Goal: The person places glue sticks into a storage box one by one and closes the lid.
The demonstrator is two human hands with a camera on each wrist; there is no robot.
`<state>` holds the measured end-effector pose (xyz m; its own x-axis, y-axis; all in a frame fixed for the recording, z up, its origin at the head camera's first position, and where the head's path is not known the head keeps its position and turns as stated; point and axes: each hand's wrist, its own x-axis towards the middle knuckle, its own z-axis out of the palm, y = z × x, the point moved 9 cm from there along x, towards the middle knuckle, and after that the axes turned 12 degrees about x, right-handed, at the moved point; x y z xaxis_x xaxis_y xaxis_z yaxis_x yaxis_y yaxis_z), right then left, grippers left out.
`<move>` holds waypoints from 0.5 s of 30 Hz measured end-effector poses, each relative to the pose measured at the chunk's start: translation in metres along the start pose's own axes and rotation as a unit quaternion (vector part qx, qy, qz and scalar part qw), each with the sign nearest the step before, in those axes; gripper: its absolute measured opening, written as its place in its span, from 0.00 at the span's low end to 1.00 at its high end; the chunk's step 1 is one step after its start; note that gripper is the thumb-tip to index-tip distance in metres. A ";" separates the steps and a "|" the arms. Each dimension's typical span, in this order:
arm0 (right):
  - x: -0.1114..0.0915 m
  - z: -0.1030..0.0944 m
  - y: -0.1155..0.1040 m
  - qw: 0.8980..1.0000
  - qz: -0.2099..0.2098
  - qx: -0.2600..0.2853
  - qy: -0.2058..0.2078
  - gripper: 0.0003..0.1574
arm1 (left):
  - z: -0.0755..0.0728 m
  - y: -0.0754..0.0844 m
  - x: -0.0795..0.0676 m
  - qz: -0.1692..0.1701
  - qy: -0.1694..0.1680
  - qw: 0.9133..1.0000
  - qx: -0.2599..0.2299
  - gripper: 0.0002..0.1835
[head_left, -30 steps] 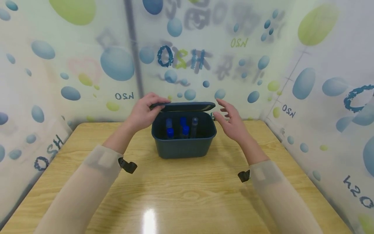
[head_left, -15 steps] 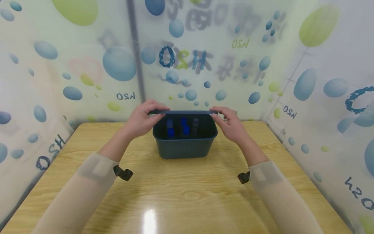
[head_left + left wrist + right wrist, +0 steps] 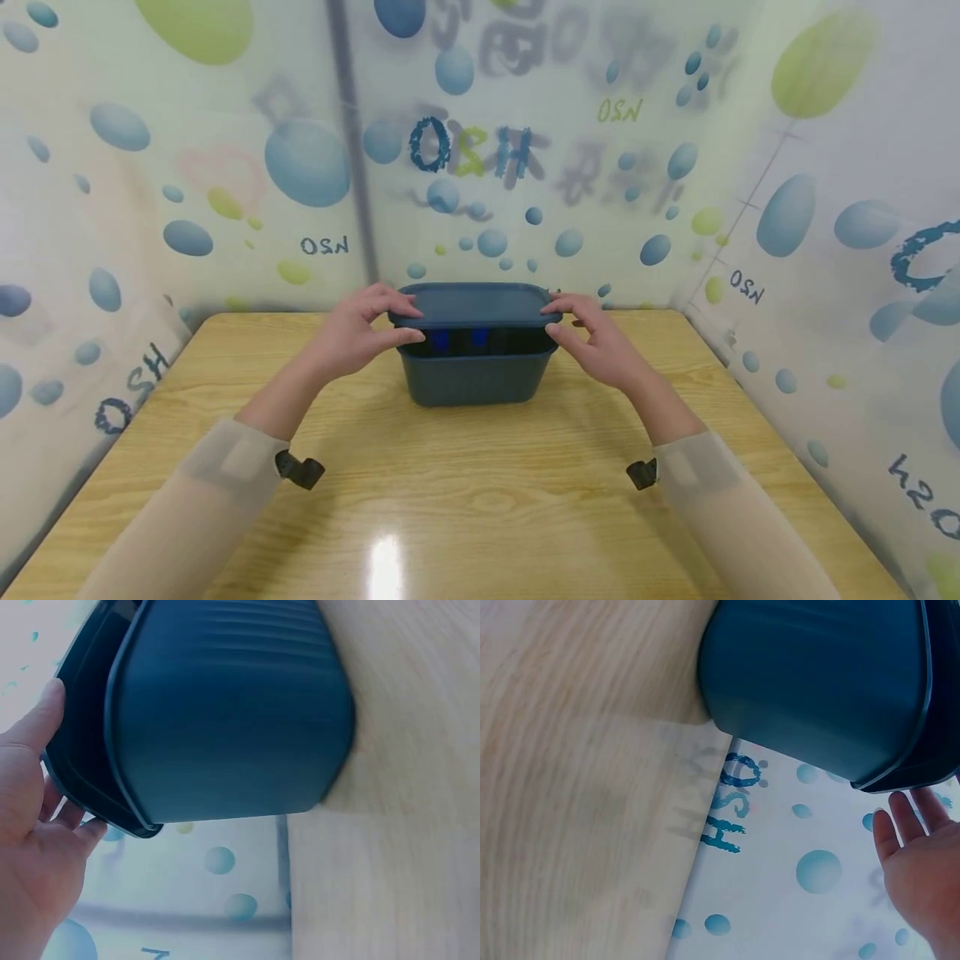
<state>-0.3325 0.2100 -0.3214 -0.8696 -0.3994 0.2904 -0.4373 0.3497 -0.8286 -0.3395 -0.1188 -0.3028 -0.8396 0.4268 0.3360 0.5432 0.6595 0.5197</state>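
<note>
A dark blue lid (image 3: 480, 302) is held over a dark blue plastic box (image 3: 476, 381) in the head view. Its rear edge sits low while its front edge stays lifted, leaving a dark gap. My left hand (image 3: 348, 337) pinches the lid's left end, fingers on top and thumb at the front edge; the left wrist view shows the thumb against the lid's rim (image 3: 79, 761). At the right end, my right hand (image 3: 600, 346) holds the lid between fingers and thumb. Through the gap, blue caps (image 3: 480, 337) of small tubes show; the rest of them is hidden.
The box stands on a wooden table (image 3: 480, 492), near its back edge. Walls (image 3: 637, 50) printed with blue and green dots enclose the table behind and at both sides. A small black wrist camera (image 3: 300, 470) sits at each sleeve.
The lid has swung down and forward from its raised, tilted position, covering most of the box opening. My right hand has come in from the side and taken hold of the lid's right end.
</note>
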 end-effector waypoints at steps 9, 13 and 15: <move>-0.008 0.005 0.009 1.000 -0.001 -0.019 -0.014 0.20 | 0.014 -0.005 -0.014 0.006 0.017 1.000 -0.015 0.14; -0.010 0.008 0.010 0.999 -0.008 -0.027 -0.016 0.21 | 0.018 -0.006 -0.018 0.013 0.028 0.999 -0.021 0.14; -0.011 0.009 0.011 0.999 -0.009 -0.029 -0.017 0.21 | 0.020 -0.007 -0.019 0.017 0.031 0.999 -0.022 0.14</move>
<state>-0.3254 0.2103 -0.3381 -0.8541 -0.4336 0.2871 -0.4655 0.3910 -0.7940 -0.3268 -0.1192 -0.3284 -0.8195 0.4083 0.4023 0.5725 0.6167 0.5403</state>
